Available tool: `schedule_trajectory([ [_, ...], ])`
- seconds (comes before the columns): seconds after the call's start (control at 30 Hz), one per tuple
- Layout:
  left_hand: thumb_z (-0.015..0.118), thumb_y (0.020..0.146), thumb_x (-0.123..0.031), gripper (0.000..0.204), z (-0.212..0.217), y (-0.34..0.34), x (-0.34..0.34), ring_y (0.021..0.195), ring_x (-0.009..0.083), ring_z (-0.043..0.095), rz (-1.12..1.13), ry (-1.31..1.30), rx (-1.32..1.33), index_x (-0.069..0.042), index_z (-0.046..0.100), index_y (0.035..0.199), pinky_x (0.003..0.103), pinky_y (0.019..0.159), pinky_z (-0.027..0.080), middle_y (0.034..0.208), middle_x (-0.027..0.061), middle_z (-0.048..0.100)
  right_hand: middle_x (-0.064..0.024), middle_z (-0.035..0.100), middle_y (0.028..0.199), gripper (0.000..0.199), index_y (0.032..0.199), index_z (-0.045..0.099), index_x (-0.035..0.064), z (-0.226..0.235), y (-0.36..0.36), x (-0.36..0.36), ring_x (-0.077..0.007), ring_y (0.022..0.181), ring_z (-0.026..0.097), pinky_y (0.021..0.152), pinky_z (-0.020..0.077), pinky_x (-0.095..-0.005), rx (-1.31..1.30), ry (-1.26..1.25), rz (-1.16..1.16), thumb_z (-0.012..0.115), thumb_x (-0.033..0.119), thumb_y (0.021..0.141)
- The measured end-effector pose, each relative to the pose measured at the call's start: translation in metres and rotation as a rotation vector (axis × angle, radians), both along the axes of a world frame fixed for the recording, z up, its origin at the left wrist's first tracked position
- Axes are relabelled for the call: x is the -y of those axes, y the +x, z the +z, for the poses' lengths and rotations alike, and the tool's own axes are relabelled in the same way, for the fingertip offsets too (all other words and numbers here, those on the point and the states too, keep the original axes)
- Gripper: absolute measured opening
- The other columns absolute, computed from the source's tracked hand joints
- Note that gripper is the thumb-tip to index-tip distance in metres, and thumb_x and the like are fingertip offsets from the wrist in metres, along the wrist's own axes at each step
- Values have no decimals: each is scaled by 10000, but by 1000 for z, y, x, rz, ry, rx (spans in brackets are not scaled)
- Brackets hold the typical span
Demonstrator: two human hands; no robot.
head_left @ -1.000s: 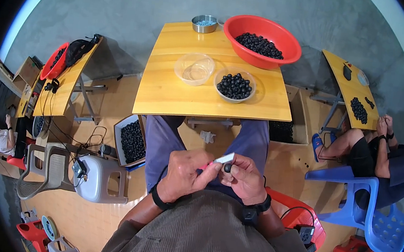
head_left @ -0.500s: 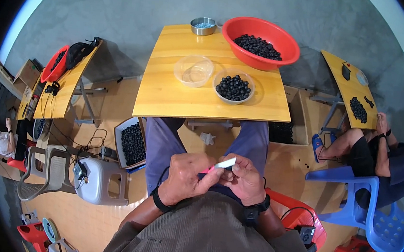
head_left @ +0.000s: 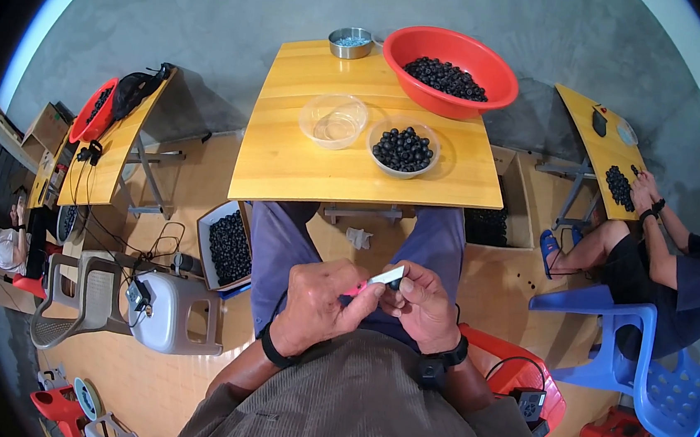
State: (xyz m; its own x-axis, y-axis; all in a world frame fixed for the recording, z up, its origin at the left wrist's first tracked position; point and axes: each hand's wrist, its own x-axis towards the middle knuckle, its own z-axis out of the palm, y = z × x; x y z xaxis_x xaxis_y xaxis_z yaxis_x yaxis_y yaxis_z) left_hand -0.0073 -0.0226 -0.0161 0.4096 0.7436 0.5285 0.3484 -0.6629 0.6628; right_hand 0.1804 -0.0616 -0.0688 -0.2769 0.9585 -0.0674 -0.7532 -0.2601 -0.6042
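Tabletop [head_left: 296,172] bears four containers [head_left: 443,102], left hand [head_left: 318,301] one tool [head_left: 387,275], right hand [head_left: 429,311] one piece [head_left: 395,284].

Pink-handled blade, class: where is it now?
In the head view, below centre, the pink-handled blade is in the left hand, beside the black piece in the right hand.

Can make out no readable text, label, brand, number or sign anywhere.
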Motion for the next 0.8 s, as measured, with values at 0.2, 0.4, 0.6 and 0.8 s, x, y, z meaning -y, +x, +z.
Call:
schedule_trajectory([
  [0.2, 726, 822, -125, 128, 2, 3, 2, 507, 233, 600, -75, 24, 55, -24, 651, 800, 322, 475, 451, 613, 90, 578, -19, 570, 895, 270, 1071, 620, 29, -1, 1, -1, -71, 727, 497, 603, 426, -231, -77, 0, 38, 693, 237, 916],
  [0.4, 718, 827, -114, 120, -5, 4, -2, 514, 235, 606, -50, 35, 28, -20, 650, 796, 322, 479, 456, 616, 94, 583, -20, 561, 875, 309, 1112, 600, 26, -1, -2, 0, -79, 721, 490, 605, 420, -232, -115, -42, 43, 690, 248, 918],
  [0.6, 714, 830, -119, 118, -4, 0, -4, 521, 239, 608, 15, -22, 25, -25, 649, 798, 325, 482, 454, 619, 93, 583, 7, 581, 838, 266, 1154, 626, 46, -5, -1, -3, -79, 732, 503, 627, 428, -241, -226, -21, 115, 626, 242, 974],
  [0.8, 722, 824, -144, 134, -1, 4, -3, 512, 247, 597, -91, 61, 28, -31, 651, 807, 336, 475, 446, 615, 99, 578, 16, 569, 839, 272, 1152, 625, 53, -7, 0, -4, -72, 721, 496, 624, 424, -244, -202, -16, 93, 637, 252, 967],
])
